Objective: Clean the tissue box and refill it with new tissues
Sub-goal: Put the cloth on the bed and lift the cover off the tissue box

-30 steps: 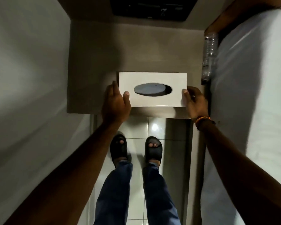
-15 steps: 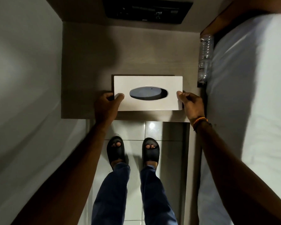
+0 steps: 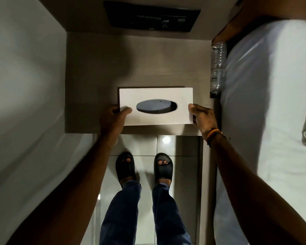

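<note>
While I stand at the bedside table's front edge, my left hand and right hand grip the white tissue box by its ends.

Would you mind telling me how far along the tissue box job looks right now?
Nothing looks finished yet. In hand: the left hand and right hand grip the ends of the white tissue box on the bedside table. Left: its oval opening shows no tissue, so refilling remains; cleaning cannot be judged.
</note>
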A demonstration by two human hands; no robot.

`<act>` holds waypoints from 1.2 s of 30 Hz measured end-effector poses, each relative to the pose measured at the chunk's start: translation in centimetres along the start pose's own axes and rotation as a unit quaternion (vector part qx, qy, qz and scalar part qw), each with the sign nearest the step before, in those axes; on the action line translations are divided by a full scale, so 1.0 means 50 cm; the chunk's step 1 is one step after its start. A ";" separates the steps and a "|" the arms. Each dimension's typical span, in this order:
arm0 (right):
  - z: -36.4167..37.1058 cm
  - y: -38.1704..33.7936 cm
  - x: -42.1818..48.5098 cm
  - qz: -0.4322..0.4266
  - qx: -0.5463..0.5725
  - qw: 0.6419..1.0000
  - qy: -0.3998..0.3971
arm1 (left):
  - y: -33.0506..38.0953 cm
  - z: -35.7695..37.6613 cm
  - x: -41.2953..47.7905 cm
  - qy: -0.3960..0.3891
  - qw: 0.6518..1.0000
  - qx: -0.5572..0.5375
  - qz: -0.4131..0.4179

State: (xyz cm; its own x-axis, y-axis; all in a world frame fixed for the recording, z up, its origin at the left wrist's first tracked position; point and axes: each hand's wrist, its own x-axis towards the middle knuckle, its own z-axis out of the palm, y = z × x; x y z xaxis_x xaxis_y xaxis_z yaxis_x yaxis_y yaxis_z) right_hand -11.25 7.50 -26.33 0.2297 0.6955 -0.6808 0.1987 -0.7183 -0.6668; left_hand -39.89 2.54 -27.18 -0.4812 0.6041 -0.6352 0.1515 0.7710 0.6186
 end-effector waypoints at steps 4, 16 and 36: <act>-0.004 -0.008 0.004 0.022 0.001 1.000 -0.011 | 0.005 -0.004 0.004 -0.005 1.000 -0.003 -0.013; -0.015 -0.007 0.009 0.078 0.013 0.996 -0.045 | 0.018 -0.003 0.003 -0.006 0.999 -0.023 -0.025; -0.017 0.007 -0.001 0.026 -0.003 0.998 -0.059 | 0.013 0.000 0.002 -0.013 0.999 0.002 -0.040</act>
State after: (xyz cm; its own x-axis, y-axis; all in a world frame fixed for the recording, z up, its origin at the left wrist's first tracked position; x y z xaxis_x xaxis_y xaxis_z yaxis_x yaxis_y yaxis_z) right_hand -10.40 7.20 -26.25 0.1260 0.6539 -0.7460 0.1944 -0.7537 -0.6278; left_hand -39.82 3.10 -26.84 -0.4686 0.5455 -0.6949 0.1162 0.8178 0.5636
